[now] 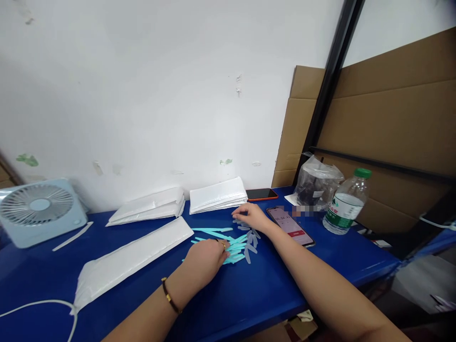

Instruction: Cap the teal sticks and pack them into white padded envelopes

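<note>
A pile of thin turquoise plastic sticks (238,242) lies on the blue tabletop (263,285). My left hand (204,261), with a ring and a dark bracelet, reaches into it with curled fingers closed on turquoise sticks; how many it grips is hidden. Beside the pile's right edge are several small translucent plastic pieces (251,246), flat and narrow. Over the farther ones is my right hand (252,217), its thumb and fingers bent together in a pinch. Whatever it holds, if anything, is too small to make out.
White padded envelopes lie flat on the left (135,261) and in stacks (217,195) by the wall. A fan (41,209) stands far left. To the right are a lit phone (290,225), a dark-screened phone (262,194), a bagged cup (317,185) and a water bottle (345,204).
</note>
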Available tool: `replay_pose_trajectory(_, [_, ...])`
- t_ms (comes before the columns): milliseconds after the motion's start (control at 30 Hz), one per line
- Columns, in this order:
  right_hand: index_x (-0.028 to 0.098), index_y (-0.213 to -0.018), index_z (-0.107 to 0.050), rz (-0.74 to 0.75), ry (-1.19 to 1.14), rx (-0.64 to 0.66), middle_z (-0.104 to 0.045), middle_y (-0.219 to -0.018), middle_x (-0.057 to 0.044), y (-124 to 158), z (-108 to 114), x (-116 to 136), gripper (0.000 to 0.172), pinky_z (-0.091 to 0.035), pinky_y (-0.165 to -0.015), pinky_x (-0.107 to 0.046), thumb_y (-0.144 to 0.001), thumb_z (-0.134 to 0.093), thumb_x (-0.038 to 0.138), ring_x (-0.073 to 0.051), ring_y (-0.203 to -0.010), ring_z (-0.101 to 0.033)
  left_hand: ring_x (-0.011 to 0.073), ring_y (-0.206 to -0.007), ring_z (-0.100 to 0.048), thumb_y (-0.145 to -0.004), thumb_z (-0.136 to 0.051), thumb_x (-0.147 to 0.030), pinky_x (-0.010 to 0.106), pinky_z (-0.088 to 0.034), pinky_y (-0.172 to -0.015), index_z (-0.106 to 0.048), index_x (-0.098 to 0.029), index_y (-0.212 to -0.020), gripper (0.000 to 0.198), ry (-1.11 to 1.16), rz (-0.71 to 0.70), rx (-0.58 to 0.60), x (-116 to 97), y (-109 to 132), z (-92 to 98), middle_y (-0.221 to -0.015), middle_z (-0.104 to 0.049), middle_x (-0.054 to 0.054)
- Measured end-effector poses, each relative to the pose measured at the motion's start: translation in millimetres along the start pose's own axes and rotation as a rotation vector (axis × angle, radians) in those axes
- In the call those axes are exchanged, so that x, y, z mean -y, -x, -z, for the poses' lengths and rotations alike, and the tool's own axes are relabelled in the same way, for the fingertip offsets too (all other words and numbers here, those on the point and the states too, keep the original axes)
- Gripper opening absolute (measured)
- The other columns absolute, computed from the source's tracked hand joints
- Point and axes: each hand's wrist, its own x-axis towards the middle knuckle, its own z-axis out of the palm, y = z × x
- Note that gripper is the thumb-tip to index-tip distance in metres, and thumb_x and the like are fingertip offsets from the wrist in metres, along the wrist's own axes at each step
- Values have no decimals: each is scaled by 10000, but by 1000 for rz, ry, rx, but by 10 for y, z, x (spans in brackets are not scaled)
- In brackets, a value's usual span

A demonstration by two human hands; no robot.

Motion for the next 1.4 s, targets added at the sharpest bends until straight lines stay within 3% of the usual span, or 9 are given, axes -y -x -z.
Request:
replay_pose_trajectory(133, [192,-763,-707,-111,212,-42,-647,-837,-53,-17,73,-140,147,-395,-689,-281,-693,-644,305,-181,-778,-552,229,-891,-618,-792,-450,-209,308,-439,-746,-655,-267,-970,278,-23,4,-47,108,-110,-14,-964,-685,41])
replay_pose_trajectory(267, [172,-669,-675,-148,184,-4,-634,-780,-34,-19,73,-193,97,-382,-633,-243,-675,-646,264,-143,-703,-537,190,-879,-613,-767,-449,-198,274,-434,-756,-673,-272,-923,283,69,19,-120,181,-156,-10,-973,-688,2])
replay_pose_trajectory(433, [154,-794,-682,-125,-64,51,-603,-639,-9,44,178,-43,270,-374,-536,-224,-731,-596,402,-117,-572,-510,174,-833,-611,-803,-407,-252,259,-439,-708,-648,-249,-953,284,215,113,-240,353,-192,30,-928,-687,8])
replay_pose_trajectory(533, [141,-858,-689,-73,-261,144,-628,-690,-35,101,266,98,344,-400,-538,-230,-738,-591,448,-122,-582,-526,172,-792,-608,-807,-397,-265,261,-438,-693,-634,-225,-956,282,271,172,-299,517,-225,32,-888,-680,19])
replay_pose_trajectory(667, [135,-850,-700,-39,-310,169,-639,-728,-53,130,281,192,333,-416,-555,-237,-726,-613,432,-127,-604,-532,158,-732,-605,-789,-401,-239,250,-445,-671,-622,-205,-937,268,385,177,-324,669,-262,1,-815,-669,16])
replay_pose_trajectory(1100, [154,-847,-707,20,-210,100,-632,-731,-46,115,179,183,293,-392,-561,-227,-750,-603,411,-122,-618,-520,149,-710,-595,-762,-420,-220,240,-439,-645,-618,-187,-895,241,479,150,-323,708,-293,-30,-783,-662,8])
replay_pose_trajectory(1267, [164,-829,-711,63,-197,135,-597,-680,-19,121,36,251,264,-362,-529,-215,-735,-625,395,-103,-577,-483,148,-734,-584,-806,-414,-249,242,-431,-659,-626,-211,-912,239,400,98,-309,686,-322,-76,-830,-662,1])
replay_pose_trajectory(1400, [185,-835,-712,58,-118,124,-616,-711,-21,91,-70,240,239,-367,-543,-218,-749,-607,381,-111,-596,-496,177,-882,-568,-807,-457,-237,274,-425,-779,-619,-228,-979,236,253,81,-353,644,-325,-69,-960,-637,20])
